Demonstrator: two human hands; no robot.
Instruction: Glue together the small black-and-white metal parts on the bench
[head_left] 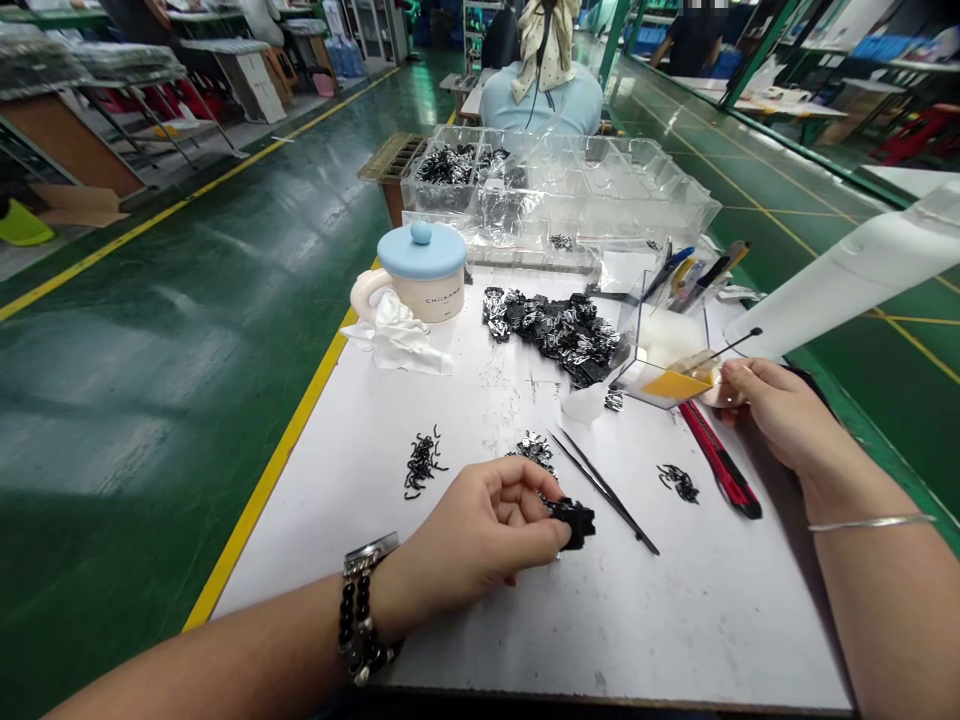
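Note:
My left hand, wearing a beaded bracelet and a watch, pinches a small black plastic part above the table. My right hand closes its fingers on a pale, translucent round item, whose kind I cannot make out, beside a clear pen box with a yellow front. A thin black stick with a dark tip slants up by these fingers. Black tweezers lie right of my left hand. Small metal pieces are heaped behind it. Black hooked pieces lie to its left.
Many black parts are piled farther back. A lidded mug and crumpled tissue stand at left. A red cutter, more black pieces and a white bottle are at right. Clear trays line the back; a person sits beyond.

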